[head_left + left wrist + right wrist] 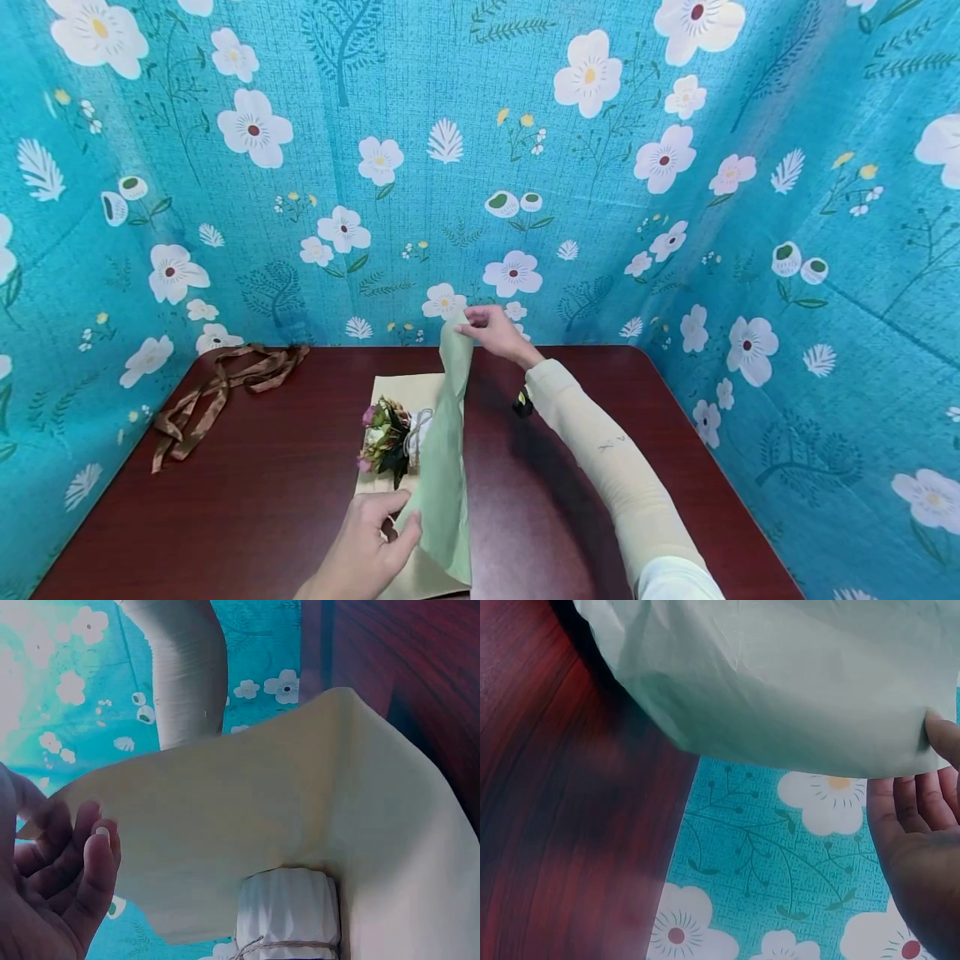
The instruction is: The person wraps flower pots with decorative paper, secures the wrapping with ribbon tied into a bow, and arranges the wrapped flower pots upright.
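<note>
A sheet of wrapping paper, pale green on one face and beige on the other, lies under a small flower bouquet. Its right side is lifted and folds up beside the bouquet. My right hand pinches the raised far corner between thumb and fingers. At the near end, my left hand pinches the paper's edge; the left wrist view shows a paper tip between its fingers. Pink and cream blooms point left. White wrapping tied with twine surrounds the stems, partly hidden by the paper in the head view.
A brown ribbon lies loosely looped at the table's far left corner. A small black object is beside the right forearm. The dark red wooden table is bordered by a blue floral cloth behind and at both sides.
</note>
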`<state>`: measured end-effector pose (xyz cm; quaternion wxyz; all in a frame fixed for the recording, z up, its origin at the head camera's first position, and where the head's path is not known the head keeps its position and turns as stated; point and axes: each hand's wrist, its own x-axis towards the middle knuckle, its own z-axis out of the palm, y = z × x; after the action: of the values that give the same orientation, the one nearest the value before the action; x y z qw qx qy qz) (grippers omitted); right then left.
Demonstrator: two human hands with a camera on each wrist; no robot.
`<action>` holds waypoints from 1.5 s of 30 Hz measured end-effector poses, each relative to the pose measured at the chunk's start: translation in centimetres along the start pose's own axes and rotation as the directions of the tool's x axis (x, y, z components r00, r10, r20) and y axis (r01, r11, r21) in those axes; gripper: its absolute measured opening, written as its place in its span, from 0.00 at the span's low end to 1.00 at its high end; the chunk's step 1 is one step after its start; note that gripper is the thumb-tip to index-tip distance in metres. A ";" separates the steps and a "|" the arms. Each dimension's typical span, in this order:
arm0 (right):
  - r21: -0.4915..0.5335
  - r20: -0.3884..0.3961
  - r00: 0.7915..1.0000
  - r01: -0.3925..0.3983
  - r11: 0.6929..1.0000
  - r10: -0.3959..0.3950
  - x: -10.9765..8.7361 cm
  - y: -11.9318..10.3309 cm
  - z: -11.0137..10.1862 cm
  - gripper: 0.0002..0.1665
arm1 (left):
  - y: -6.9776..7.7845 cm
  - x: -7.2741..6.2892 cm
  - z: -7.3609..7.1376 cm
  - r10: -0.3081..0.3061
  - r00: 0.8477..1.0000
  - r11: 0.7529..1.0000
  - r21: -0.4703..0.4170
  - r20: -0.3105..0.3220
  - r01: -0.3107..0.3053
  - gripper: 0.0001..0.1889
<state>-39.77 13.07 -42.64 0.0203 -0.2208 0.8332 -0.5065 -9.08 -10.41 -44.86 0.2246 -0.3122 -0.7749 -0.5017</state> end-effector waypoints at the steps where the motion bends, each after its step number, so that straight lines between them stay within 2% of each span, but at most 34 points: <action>1: 0.001 0.000 1.000 -0.004 1.000 0.004 0.1 0.0 0.1 0.20 | 0.0 0.0 0.0 -0.014 1.000 1.000 -0.010 0.002 0.015 0.22; 6: -0.015 0.014 1.000 0.009 1.000 -0.009 0.5 -0.1 0.6 0.18 | 0.2 0.0 -0.1 -0.074 0.997 0.997 -0.028 0.001 0.074 0.23; 13: -0.023 0.015 1.000 0.023 0.999 -0.023 1.0 -0.1 1.1 0.15 | 0.1 -0.3 -0.5 -0.103 0.993 0.995 0.003 -0.055 0.103 0.15; 22: -0.048 0.039 0.999 0.004 0.999 -0.002 1.3 -0.8 1.8 0.23 | 0.2 -1.1 -1.2 -0.149 0.989 0.989 -0.001 -0.026 0.149 0.22; 28: -0.067 0.089 0.996 0.038 0.997 -0.032 1.7 -1.2 2.3 0.22 | 0.1 -1.5 -1.5 -0.182 0.983 0.983 0.017 -0.034 0.183 0.23; 32: -0.072 0.113 0.992 0.071 0.995 -0.063 2.0 -1.2 2.6 0.21 | 0.2 -1.7 -1.7 -0.244 0.970 0.970 -0.001 -0.008 0.244 0.24; 36: -0.079 0.131 0.987 0.101 0.992 -0.091 2.2 -1.2 2.9 0.21 | 0.3 -1.8 -1.9 -0.340 0.940 0.939 -0.038 0.033 0.341 0.23; 39: -0.080 0.148 0.983 0.121 0.989 -0.108 2.3 -1.4 3.1 0.20 | 0.3 -1.9 -2.1 -0.364 0.930 0.929 -0.049 0.056 0.367 0.23; 45: -0.083 0.149 0.985 0.102 0.991 -0.089 2.4 -1.9 3.3 0.22 | -0.3 -2.5 -2.2 -0.286 0.955 0.956 -0.042 0.072 0.290 0.23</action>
<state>-40.41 8.65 -42.22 0.0464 -0.2973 0.8400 -0.4515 -7.43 -13.16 -45.83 0.1156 -0.2179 -0.8057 -0.5386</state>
